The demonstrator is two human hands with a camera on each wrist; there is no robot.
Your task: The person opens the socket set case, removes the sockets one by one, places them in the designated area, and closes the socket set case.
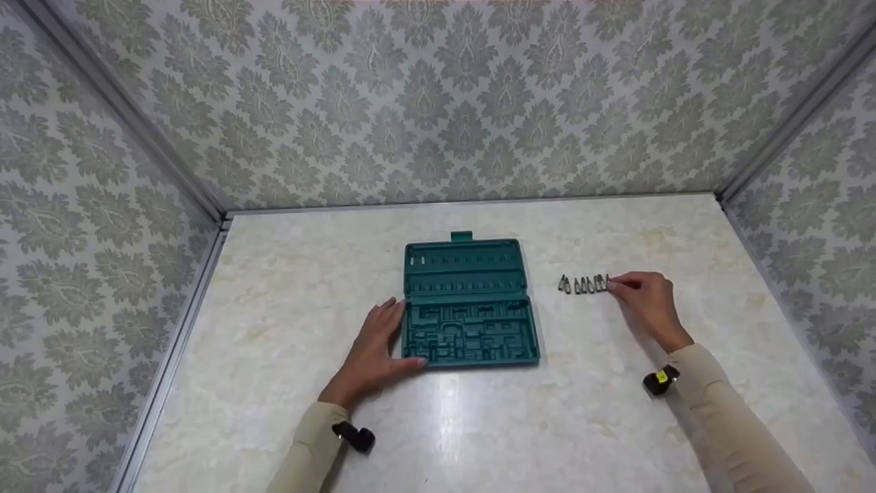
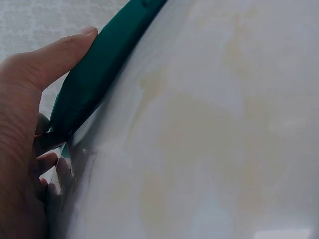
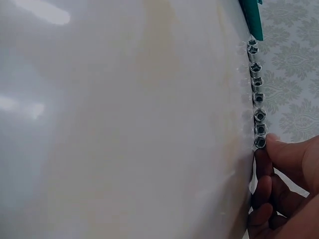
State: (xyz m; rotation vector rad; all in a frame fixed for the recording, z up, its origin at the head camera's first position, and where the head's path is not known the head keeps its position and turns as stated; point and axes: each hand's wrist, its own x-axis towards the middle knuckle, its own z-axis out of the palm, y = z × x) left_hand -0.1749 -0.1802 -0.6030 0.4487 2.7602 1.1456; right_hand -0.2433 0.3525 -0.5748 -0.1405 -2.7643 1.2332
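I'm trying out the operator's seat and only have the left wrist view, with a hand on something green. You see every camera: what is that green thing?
Observer: The head view shows it's a green case, lying open with its moulded slots facing up.

Visitor: Oh, neat! And where's the other hand?

Observer: The right hand is off to the right of the case, its thumb and finger pinching the end piece of a row of small metal pieces.

Visitor: What do those pieces look like up close?

Observer: In the right wrist view, the ends turned toward that camera are hollow, with dark openings inside shiny rims.
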